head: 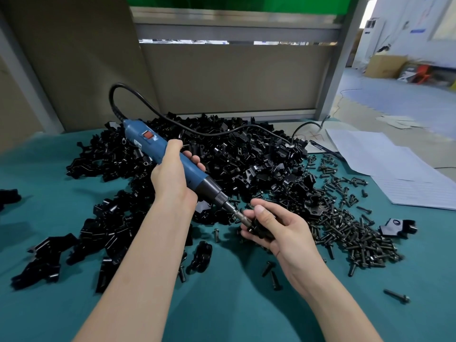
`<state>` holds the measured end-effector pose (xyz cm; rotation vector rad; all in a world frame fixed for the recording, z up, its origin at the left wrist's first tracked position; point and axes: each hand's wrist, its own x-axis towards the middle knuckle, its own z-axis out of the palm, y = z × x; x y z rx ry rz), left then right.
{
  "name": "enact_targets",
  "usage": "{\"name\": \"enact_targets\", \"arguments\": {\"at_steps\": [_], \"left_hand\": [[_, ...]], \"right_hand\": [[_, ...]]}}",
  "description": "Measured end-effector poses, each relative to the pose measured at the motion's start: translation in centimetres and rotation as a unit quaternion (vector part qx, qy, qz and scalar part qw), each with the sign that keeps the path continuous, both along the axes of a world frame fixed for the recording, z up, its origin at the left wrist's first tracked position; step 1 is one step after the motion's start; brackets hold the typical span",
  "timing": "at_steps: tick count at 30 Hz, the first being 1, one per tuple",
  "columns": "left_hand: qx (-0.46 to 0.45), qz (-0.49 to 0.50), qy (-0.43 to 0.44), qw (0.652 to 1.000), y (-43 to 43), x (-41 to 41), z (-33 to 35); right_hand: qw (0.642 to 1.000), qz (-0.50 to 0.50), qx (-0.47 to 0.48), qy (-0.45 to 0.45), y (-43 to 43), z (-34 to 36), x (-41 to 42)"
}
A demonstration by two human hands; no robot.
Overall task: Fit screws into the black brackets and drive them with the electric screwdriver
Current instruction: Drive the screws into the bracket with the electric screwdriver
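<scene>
The left hand point(171, 176) wraps its grip round the blue electric screwdriver point(148, 144), which tilts down to the right. The right hand point(274, 229) clamps its grip on a black bracket point(260, 230).

Factory workbench point(222, 304) — bracket heap point(234, 154), loose screws point(355, 233)

The table cloth point(222, 304) is plain teal. The heaped brackets point(234, 154) are glossy black; the screws point(357, 238) at the right are dark grey. The screwdriver point(193, 175) has a blue body, a red switch point(148, 136), a black collar and a black cable point(110, 98). The papers point(394, 169) at the far right are white, faintly ruled. A far panel point(246, 1) is green.
</scene>
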<state>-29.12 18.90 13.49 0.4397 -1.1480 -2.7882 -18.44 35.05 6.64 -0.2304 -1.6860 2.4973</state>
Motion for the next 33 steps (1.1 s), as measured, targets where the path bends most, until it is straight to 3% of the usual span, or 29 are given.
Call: {"name": "enact_targets", "arguments": {"at_steps": [33], "left_hand": [[-0.004,-0.008,0.012,1.0,0.62,0.24,0.25]], "right_hand": [[0.999,0.001,-0.048,-0.014,-0.1,0.0,-0.1]]}}
